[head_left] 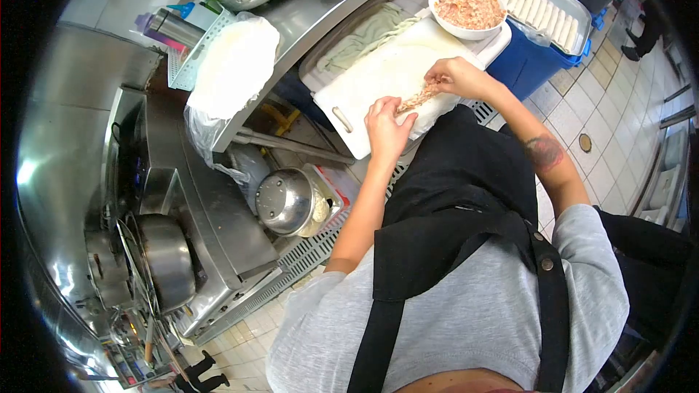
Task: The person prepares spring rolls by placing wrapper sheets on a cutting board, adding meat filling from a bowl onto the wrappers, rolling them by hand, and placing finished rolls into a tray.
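Note:
A strip of minced filling (417,99) lies on a pale, thin wrapper near the front edge of the white cutting board (341,94). My left hand (388,127) has its fingers curled round the strip's left end, thumb and forefinger on either side of it. At the opposite end, my right hand (457,77) pinches the filling between bent fingertips. Beyond the right hand, a white bowl (435,17) heaped with the same minced filling (470,7) stands on the board's far corner. Where the wrapper ends against the white board is hard to make out.
Rows of white rolls (535,6) fill a tray over a blue bin (528,65), far right. A green cloth (364,35) lies behind the board. Left are a plastic-covered white bundle (234,65), a steel bowl (284,201) and a large pot (166,262). Other people's legs show at the edges.

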`<state>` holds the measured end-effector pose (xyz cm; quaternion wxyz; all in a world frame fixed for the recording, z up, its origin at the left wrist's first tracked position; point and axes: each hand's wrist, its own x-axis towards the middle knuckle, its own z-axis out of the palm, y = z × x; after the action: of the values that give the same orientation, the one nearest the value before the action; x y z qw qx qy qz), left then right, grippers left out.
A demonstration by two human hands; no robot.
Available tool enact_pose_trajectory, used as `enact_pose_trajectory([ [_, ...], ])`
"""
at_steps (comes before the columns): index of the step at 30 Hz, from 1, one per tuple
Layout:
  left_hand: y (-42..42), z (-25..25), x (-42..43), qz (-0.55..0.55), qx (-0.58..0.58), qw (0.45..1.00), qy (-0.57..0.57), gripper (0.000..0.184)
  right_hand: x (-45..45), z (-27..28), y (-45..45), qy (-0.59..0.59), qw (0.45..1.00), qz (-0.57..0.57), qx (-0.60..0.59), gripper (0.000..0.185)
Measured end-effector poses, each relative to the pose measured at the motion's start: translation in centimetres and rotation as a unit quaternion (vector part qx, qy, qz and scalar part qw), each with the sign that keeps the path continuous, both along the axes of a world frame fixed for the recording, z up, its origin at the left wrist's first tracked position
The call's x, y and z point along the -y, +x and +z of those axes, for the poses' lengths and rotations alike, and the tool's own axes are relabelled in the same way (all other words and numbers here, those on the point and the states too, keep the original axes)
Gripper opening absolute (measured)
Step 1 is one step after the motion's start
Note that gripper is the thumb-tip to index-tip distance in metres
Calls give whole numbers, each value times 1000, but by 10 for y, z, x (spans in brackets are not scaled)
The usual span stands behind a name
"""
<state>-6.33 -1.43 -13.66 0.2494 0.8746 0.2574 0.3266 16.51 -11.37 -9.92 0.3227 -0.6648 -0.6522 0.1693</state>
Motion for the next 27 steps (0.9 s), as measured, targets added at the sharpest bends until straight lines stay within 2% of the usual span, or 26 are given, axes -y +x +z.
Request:
enact_pose_trajectory([
  [2, 13, 12, 7, -21, 11, 1000, 17, 38, 7, -11, -4, 75, 996, 16, 38, 19],
  [6, 46, 10, 9, -48, 15, 999, 20, 26, 11, -19, -4, 105, 994, -7, 13, 15],
  [12, 83, 1, 4, -102, -11, 995, 1, 17, 16, -33, 8, 103, 994, -34, -21, 12],
  [15, 90, -2, 2, -115, -39, 992, -20, 13, 16, -35, 16, 69, 992, -47, -98, 14],
  [16, 91, 0, 2, -119, -49, 991, -28, 12, 16, -36, 21, 81, 992, -37, -85, 18],
  [18, 88, 1, 1, -117, -56, 989, -68, 18, 15, -34, 28, 107, 993, -15, -56, 25],
  [21, 77, 12, 3, -88, -31, 989, -111, 34, 15, -26, 32, 28, 993, -25, -109, 44],
  [22, 74, 17, 5, -75, -17, 989, -125, 40, 16, -22, 31, 37, 997, -10, -69, 50],
  [23, 71, 15, 0, -81, -57, 988, -118, 50, 11, -19, 26, 47, 998, 6, -29, 56],
  [24, 70, 16, 0, -80, -70, 989, -104, 49, 8, -14, 23, 58, 998, 23, 12, 62],
  [27, 70, 15, 4, -67, -92, 991, -73, 45, -3, -25, 24, 29, 997, 58, 44, 46],
])
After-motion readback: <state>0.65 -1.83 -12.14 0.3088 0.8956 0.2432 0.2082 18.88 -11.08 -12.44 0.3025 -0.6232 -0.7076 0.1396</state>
